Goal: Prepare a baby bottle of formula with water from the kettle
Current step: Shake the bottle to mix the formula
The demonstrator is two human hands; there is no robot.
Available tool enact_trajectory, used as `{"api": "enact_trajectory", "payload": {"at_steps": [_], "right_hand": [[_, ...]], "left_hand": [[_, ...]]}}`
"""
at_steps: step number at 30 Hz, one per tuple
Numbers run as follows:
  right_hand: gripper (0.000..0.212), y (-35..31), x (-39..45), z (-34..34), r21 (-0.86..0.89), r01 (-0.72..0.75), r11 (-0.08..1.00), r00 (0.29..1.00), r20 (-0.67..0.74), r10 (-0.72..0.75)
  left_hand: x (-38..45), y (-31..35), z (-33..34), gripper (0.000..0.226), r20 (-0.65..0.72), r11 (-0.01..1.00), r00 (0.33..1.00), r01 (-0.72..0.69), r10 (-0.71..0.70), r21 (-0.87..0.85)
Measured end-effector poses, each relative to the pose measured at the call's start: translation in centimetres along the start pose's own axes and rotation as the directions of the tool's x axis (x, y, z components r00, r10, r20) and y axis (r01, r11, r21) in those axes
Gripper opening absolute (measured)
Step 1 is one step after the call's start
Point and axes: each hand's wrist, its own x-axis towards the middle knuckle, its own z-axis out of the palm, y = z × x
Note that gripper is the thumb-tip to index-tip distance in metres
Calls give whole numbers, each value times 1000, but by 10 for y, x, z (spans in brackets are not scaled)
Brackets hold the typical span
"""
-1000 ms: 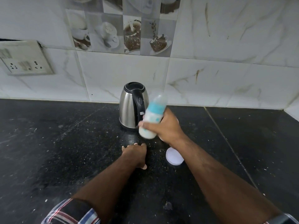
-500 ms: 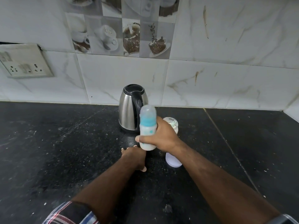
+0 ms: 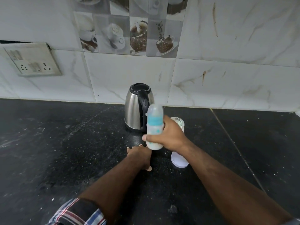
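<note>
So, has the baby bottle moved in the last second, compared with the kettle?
Yes. The baby bottle was tilted to the right beside the kettle; now the right hand holds it upright, lower in front of the kettle.

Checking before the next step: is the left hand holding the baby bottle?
No, the right hand grips the baby bottle, while the left hand rests flat on the black counter.

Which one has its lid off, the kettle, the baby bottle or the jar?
The jar behind the right hand: its white lid lies on the counter. The kettle is closed, and the baby bottle wears its cap.
</note>
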Motion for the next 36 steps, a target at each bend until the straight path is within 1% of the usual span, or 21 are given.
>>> {"api": "enact_trajectory", "payload": {"at_steps": [2, 4, 5, 6, 8, 9, 10, 13, 14, 16, 17, 20, 21, 22, 24, 25, 28, 29, 32, 33, 36], "right_hand": [[60, 5, 4, -1, 24, 42, 999, 998, -48, -41], [53, -1, 12, -5, 209, 86, 974, 978, -206, -42], [54, -2, 13, -5, 246, 101, 964, 971, -235, -42], [57, -3, 12, -5, 218, 88, 972, 980, -195, -45], [60, 5, 6, -1, 32, 33, 999, 998, -46, -31], [59, 7, 5, -1, -22, 42, 999, 998, -52, -43], [56, 7, 7, -4, -2, 56, 998, 995, -83, -56], [50, 1, 14, -9, 197, 89, 976, 971, -236, -40], [53, 0, 12, -7, 182, 70, 981, 980, -196, -34], [57, 7, 6, -2, 42, 36, 998, 998, -53, -33], [55, 7, 5, -2, 17, 44, 999, 997, -69, -42], [42, 2, 14, -11, 224, 83, 971, 973, -227, -31], [43, 0, 13, -11, 234, 107, 966, 969, -242, -49], [52, -1, 11, -8, 226, 87, 970, 979, -197, -42], [68, 6, 3, 1, 74, 11, 997, 1000, -15, -10], [65, 9, 2, 2, 43, 24, 999, 999, -30, -23], [46, 9, 12, -6, 200, 55, 978, 983, -182, -18], [45, 4, 11, -5, 225, 67, 972, 982, -190, -23], [58, 10, 5, 2, 95, 23, 995, 999, -29, -20], [60, 6, 4, 0, 80, 20, 997, 997, -70, -14], [51, 7, 14, -9, 238, 57, 970, 972, -235, 0]], "left_hand": [[0, 0, -2, 95, 0, 1000, 1000, -2, 2, 1], [-2, 2, -3, 93, 10, 1000, 1000, 3, -3, 7], [-2, 2, -3, 93, 13, 1000, 1000, 5, -5, 9], [-2, 2, -3, 93, 12, 1000, 1000, 4, -4, 11], [-1, 1, -1, 93, 12, 1000, 1000, 2, -2, 10], [0, 1, -1, 94, 11, 1000, 1000, 1, -1, 9], [0, 1, -2, 94, 9, 1000, 1000, -1, 0, 10], [-1, 1, -1, 95, 12, 1000, 1000, 3, -3, 15], [-1, 1, -1, 95, 8, 1000, 1000, 2, -2, 18], [-1, 1, -1, 96, 4, 1000, 1000, 1, -1, 15], [-1, 1, -2, 97, 7, 1000, 1000, 0, 0, 11], [-1, 2, -3, 94, 14, 1000, 1000, 2, -2, 3], [-1, 2, -3, 94, 13, 1000, 1000, 4, -4, 4], [-1, 1, -2, 94, 10, 1000, 1000, 3, -3, 6], [0, 0, -1, 96, 11, 1000, 1000, 1, -1, -2], [0, 0, -1, 98, 14, 1000, 1000, 0, 0, -5], [0, 1, -3, 97, 10, 1000, 1000, -5, 5, 5], [0, 1, -3, 97, 11, 1000, 1000, -5, 4, 2], [0, 0, -1, 97, 2, 1000, 1000, -10, 10, -11], [-1, 0, -1, 96, -4, 1000, 1000, -10, 10, -14], [-1, 1, -2, 89, -9, 1000, 1000, -6, 5, -4]]}}
